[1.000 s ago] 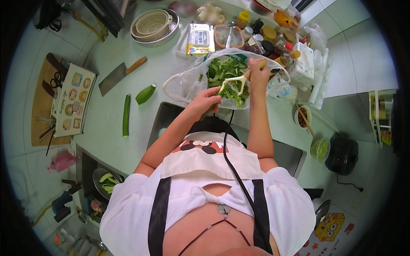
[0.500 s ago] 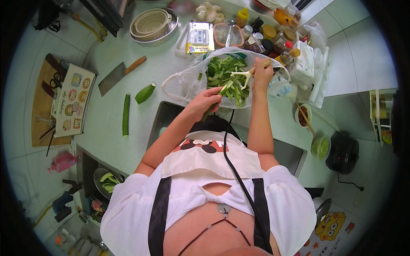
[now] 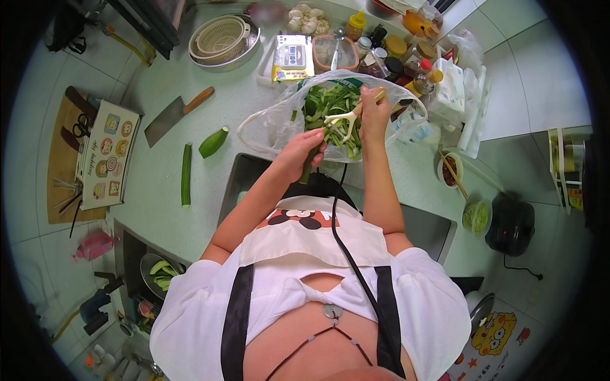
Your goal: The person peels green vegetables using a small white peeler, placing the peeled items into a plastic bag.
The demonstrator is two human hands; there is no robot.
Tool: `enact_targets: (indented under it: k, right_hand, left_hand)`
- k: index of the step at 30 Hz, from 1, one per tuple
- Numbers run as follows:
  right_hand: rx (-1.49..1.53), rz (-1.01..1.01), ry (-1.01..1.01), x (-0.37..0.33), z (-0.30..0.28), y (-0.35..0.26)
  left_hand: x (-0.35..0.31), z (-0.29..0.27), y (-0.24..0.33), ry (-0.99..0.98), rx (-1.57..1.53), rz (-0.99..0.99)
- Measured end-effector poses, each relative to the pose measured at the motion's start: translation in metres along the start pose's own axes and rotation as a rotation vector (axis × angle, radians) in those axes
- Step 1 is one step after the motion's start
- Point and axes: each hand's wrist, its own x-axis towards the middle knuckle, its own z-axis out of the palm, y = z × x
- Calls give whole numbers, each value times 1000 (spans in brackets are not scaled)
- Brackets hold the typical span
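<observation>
My left hand (image 3: 303, 154) is closed around a slender green vegetable (image 3: 309, 167), cucumber-like, whose lower end points toward me. In my right hand (image 3: 375, 114) is a Y-shaped peeler (image 3: 348, 119) with a cream head and a tan handle. Its head is at the far end of the vegetable; whether the blade touches it I cannot tell. Both hands are over the near edge of an open white plastic bag (image 3: 267, 131) full of green peelings (image 3: 323, 101). To the left on the counter lie a short green vegetable piece (image 3: 213, 143) and a long, thin one (image 3: 186, 176).
A cleaver (image 3: 168, 119) lies at the left, beyond the vegetable pieces. Nested strainers (image 3: 220, 38), a pack of wipes (image 3: 293, 57) and several jars line the back. The sink (image 3: 432, 235) is partly under my arms. A pan (image 3: 159, 272) with green pieces stands at lower left.
My right hand and the peeler have shifted left and slightly nearer to me. My left hand has tipped the vegetable more upright, its lower end coming nearer to me.
</observation>
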Motion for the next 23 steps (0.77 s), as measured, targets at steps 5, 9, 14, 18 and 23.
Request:
enact_targets:
  k: [5, 9, 14, 18, 23]
  right_hand:
    - [-187, -85, 120, 21, -25, 15]
    - [-193, -98, 174, 29, -34, 17]
    - [-77, -13, 86, 12, -11, -14]
    - [-99, -6, -13, 2, 4, -20]
    - [-129, -41, -58, -4, 10, -9]
  left_hand:
    - [-8, 0, 2, -4, 18, 12]
    - [-12, -1, 5, 59, 101, 35]
    - [0, -6, -14, 291, 628, 476]
    - [-10, 10, -3, 393, 1163, 566]
    - [-5, 7, -5, 381, 1125, 580]
